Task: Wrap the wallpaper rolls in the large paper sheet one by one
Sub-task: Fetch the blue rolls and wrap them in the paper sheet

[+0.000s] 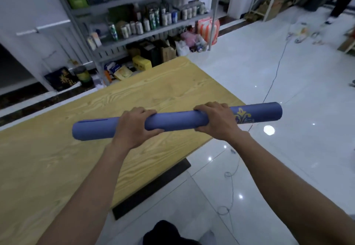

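Over the yellow wooden table [57, 167], left hand [134, 127] and right hand [217, 119] grip a blue paper roll [176, 120]. Slack fingers [148, 112] could unroll it.

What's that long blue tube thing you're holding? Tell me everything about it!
It is a long blue roll, paper by its look, wound into a tube. A gold flower pattern shows near its right end, an overlapping edge near its left. It lies nearly level, with the left hand and the right hand curled round its middle. Its left part hangs over the wooden table; its right end sticks out over the white floor.
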Motion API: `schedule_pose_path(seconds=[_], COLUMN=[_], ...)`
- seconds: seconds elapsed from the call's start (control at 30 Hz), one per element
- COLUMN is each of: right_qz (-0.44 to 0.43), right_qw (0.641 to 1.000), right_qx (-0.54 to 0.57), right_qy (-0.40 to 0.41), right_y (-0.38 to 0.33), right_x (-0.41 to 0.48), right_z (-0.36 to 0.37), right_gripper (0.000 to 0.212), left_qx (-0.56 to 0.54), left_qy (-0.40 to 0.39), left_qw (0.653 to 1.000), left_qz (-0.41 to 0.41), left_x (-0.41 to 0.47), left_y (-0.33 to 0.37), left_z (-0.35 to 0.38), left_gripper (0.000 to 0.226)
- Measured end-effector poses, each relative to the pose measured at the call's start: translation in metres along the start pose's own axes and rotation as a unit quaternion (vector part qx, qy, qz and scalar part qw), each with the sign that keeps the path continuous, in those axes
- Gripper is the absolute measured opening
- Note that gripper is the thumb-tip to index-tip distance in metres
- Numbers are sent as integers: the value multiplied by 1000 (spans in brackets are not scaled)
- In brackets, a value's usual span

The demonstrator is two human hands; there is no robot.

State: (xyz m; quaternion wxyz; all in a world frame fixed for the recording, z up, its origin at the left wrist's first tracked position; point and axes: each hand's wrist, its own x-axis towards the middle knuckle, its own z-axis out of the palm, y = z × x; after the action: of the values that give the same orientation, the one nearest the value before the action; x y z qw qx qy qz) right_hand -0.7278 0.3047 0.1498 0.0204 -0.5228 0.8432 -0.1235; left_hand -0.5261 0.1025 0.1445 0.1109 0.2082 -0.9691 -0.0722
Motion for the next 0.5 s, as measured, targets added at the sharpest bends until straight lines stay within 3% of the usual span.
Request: schedule_pose_path(seconds=[0.23, 0.5], right_qz=[69, 139], right_qw=[993, 973], right_qx=[2, 8], right_qy=[98, 186], right_y=[89, 170], right_x=[8, 43], right_z=[-55, -88], right_gripper=[58, 56], left_qx=[-25, -58], left_qy=[58, 88], left_qw=[998, 991], left_qz=[18, 78], left_x=[91, 217], left_y=[82, 126], left_z=[-11, -2], left_gripper=[63, 63])
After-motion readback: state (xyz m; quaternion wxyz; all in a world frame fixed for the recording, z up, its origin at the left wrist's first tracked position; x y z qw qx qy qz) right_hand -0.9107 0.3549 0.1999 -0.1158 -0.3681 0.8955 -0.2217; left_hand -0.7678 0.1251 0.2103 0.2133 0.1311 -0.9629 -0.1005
